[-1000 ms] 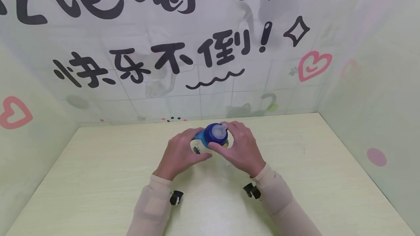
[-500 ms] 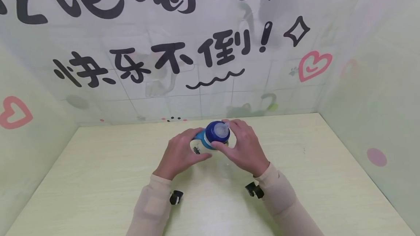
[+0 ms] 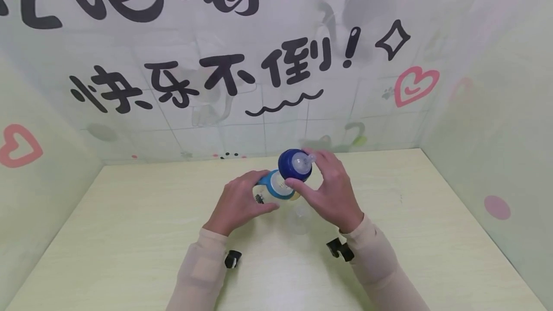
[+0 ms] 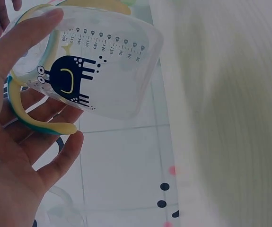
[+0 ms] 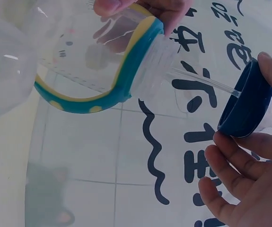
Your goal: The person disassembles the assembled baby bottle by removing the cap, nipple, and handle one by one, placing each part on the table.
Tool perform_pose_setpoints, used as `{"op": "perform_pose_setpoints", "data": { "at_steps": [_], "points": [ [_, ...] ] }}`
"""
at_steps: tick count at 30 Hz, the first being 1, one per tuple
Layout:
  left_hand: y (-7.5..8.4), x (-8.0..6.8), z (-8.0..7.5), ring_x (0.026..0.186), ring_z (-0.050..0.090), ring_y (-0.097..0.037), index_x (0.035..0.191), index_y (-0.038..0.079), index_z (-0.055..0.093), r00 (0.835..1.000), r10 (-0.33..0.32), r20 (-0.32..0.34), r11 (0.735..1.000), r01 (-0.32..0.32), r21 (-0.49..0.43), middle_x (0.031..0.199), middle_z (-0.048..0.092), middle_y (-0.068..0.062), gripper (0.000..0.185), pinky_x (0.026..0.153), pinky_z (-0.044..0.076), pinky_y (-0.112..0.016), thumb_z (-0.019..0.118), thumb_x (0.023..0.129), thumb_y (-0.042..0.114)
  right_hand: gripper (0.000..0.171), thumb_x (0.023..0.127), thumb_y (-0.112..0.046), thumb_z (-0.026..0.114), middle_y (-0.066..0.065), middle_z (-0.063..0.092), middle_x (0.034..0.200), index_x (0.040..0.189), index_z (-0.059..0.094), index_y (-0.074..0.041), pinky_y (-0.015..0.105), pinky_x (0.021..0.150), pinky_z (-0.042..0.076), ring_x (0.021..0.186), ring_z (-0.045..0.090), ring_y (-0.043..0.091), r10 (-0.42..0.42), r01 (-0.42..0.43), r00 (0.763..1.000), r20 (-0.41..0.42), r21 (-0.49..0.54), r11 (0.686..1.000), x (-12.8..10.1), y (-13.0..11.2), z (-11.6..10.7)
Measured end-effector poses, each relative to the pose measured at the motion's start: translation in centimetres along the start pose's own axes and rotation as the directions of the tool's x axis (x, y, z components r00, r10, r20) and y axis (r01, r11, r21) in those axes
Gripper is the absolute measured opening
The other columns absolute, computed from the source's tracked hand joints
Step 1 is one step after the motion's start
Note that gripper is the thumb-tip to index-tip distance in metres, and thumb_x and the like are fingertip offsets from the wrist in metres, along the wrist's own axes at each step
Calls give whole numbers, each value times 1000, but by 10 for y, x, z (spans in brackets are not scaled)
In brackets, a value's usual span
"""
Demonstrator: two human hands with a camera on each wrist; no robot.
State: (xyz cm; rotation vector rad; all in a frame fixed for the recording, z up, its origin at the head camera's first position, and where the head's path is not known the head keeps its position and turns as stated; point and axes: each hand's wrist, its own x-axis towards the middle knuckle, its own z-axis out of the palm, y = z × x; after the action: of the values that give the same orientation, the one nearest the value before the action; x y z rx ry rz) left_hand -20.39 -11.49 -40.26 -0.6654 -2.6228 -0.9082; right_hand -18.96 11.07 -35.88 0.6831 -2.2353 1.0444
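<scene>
Reading from the left, we see the left hand [image 3: 237, 203] holding the clear, handled bottle [image 4: 114, 71] over the rear middle of the table [image 3: 129, 234], thumb on one side and fingers on the other. We judge that this hand should only steady: firm enough to resist the pull, not so firm as to squeeze the wall. The bottle leans; whether its base touches the table we cannot tell. On its near side lies a translucent dome [image 3: 298, 222], which the wrists would do well to avoid. From the open neck [image 5: 154, 71] the straw [image 5: 204, 80] runs to the blue cap [image 5: 247, 104]; its lower end is not clearly shown. At the right, the right hand [image 3: 334, 191] pinches the cap's rim between thumb and fingers, the teat [image 3: 301, 163] protruding. The step in hand appears to be drawing the cap away; we advise following the straw's own line, so that it does not catch on the neck.

Compared with half a second ago, the left hand and bottle have hardly shifted. The cap, then close over the neck, now stands up and to the right, baring the opening; the right hand has travelled with it.
</scene>
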Motion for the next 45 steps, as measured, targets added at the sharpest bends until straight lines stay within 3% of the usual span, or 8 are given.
{"op": "perform_pose_setpoints", "data": {
  "at_steps": [9, 16, 26, 35, 42, 45],
  "points": [
    [-3, 1, 1, 97, 67, -17, 128, 10, 64, 1000, 25, -19, 1000, -25, 2, 113, 70, -3, 73, 84, 56, -40, 93, 66, 35, 66, 78, -27, 86, 14, 63, 123, 132, 59, 0, 48, 96, 48, 117, 56, 27, -33, 36, 997, -72, 41, 999, 3, -6, -9],
    [-3, 1, 0, 100, 67, -19, 129, 9, 63, 1000, 21, -16, 1000, -21, 4, 114, 70, -3, 74, 86, 56, -42, 93, 67, 36, 74, 86, -57, 69, 15, 64, 119, 130, 60, 2, 46, 98, 46, 114, 57, 29, -70, 81, 983, -168, 60, 995, 5, -9, -15],
    [-5, 1, 0, 99, 66, -18, 129, 9, 63, 1000, 2, -18, 1000, -2, 7, 114, 70, -3, 74, 86, 56, -40, 93, 67, 37, 76, 87, -56, 68, 19, 64, 119, 130, 59, 5, 46, 96, 47, 113, 58, 31, -78, 93, 970, -230, 56, 994, 5, -10, -22],
    [-9, 0, -4, 102, 66, -21, 128, 8, 63, 999, -31, -38, 999, 31, 15, 115, 70, -4, 76, 89, 56, -43, 93, 66, 38, 78, 86, -60, 68, 18, 64, 120, 130, 60, 3, 49, 95, 48, 113, 58, 31, -58, 66, 981, -185, 34, 997, 5, -5, -25],
    [-12, -1, -8, 104, 66, -22, 129, 7, 63, 998, -45, -49, 999, 45, 2, 117, 70, -5, 78, 90, 54, -45, 94, 64, 38, 71, 76, -35, 86, 19, 63, 119, 130, 61, 3, 51, 93, 46, 114, 56, 31, -7, 1, 994, -109, -60, 998, 4, 4, -24],
    [-13, -2, -10, 105, 66, -23, 129, 7, 63, 997, -58, -49, 998, 58, 5, 118, 70, -6, 78, 90, 54, -46, 94, 64, 39, 71, 74, -35, 87, 18, 64, 116, 129, 62, 2, 51, 91, 46, 111, 56, 32, 18, -26, 997, -80, -94, 995, 4, 7, -22]
  ]
}}
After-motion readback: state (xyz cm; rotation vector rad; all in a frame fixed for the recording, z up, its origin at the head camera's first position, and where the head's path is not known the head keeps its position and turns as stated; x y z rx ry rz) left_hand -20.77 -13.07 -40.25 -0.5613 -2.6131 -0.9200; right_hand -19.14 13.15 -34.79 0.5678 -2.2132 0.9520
